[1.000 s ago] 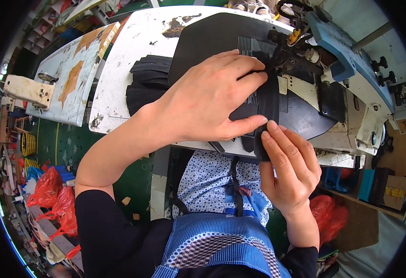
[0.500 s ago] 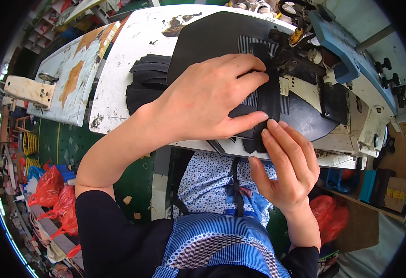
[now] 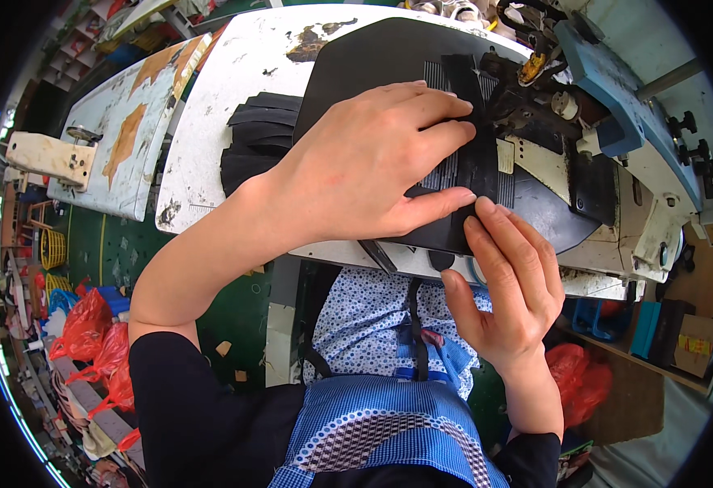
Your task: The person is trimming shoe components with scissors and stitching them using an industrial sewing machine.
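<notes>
A black strip (image 3: 481, 163) lies lengthwise across a dark board (image 3: 356, 69) with rows of fine pale lines, at the sewing machine's working area. My left hand (image 3: 377, 159) reaches over the board from the left, fingers apart, fingertips resting on the strip and thumb near its close end. My right hand (image 3: 515, 281) is at that close end, its stretched fingertips touching the strip beside my left thumb. The right thumb stands apart from the fingers. Neither hand is wrapped around anything. Part of the board is hidden under my left hand.
A pile of black pieces (image 3: 263, 130) lies on the white tabletop (image 3: 218, 106) at left. The machine's blue arm (image 3: 596, 89) and dark metal parts (image 3: 527, 102) stand close at right. Red bags (image 3: 88, 329) hang at far left; shelves with boxes (image 3: 690, 342) are at right.
The black strip has slid a little away from me over the board. Both hands have shifted slightly with it, keeping nearly the same pose.
</notes>
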Tool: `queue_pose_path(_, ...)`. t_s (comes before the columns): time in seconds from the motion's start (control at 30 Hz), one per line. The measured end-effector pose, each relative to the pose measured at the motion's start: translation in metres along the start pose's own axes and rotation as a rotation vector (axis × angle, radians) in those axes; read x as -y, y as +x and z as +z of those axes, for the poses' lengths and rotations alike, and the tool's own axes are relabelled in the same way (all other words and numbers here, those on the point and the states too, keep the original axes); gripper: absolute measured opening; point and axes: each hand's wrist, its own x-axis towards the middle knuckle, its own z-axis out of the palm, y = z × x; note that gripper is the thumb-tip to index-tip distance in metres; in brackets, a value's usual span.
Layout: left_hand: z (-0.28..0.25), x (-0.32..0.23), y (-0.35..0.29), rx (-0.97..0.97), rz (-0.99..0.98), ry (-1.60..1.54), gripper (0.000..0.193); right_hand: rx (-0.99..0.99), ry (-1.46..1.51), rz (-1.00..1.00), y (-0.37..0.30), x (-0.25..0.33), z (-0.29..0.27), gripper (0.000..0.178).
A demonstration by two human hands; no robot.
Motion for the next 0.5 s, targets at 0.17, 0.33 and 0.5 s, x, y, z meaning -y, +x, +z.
queue_pose_path(0.17, 0.001, 0.002, 0.004, 0.044, -0.053, -0.040, 0.046, 0.036, -0.015, 0.001, 0.003, -0.002, 0.002, 0.043)
queue_pose_path(0.33, 0.003, 0.006, 0.009, -0.024, -0.027, 0.023, 0.044, 0.063, -0.036, 0.002, 0.008, -0.005, 0.003, 0.045)
queue_pose_path(0.5, 0.003, 0.012, 0.012, -0.078, 0.036, 0.044, 0.037, 0.075, -0.054, 0.009, 0.011, -0.004, 0.005, 0.047)
